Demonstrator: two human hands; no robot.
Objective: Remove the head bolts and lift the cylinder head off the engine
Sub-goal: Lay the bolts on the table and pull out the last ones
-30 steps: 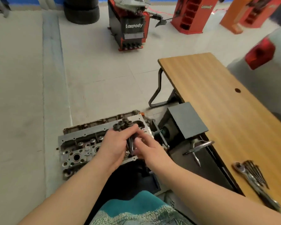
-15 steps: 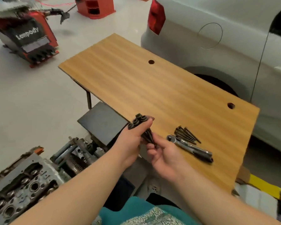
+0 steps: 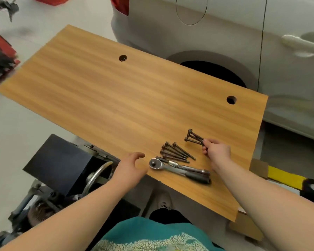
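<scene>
My right hand (image 3: 216, 152) holds a bundle of dark head bolts (image 3: 194, 137) by their threaded ends, heads pointing up-left, low over the wooden table (image 3: 116, 98). Several more head bolts (image 3: 176, 152) lie in a loose pile on the table just left of that hand. A ratchet wrench (image 3: 179, 169) lies in front of the pile. My left hand (image 3: 130, 165) hovers at the table's near edge, fingers apart and holding nothing. The cylinder head is out of view; only part of the engine stand (image 3: 43, 194) shows at lower left.
A dark metal box (image 3: 60, 163) and a curved steel handle (image 3: 96, 174) sit below the table's left front edge. A white car (image 3: 225, 33) stands close behind the table. Two cable holes (image 3: 123, 58) pierce the tabletop. A cardboard box (image 3: 257, 168) and a yellow object (image 3: 285, 177) lie at right.
The view swung right from the cylinder head to the table. The bolt bundle passed from both hands to my right hand alone, which carried it over beside the pile. My left hand let go.
</scene>
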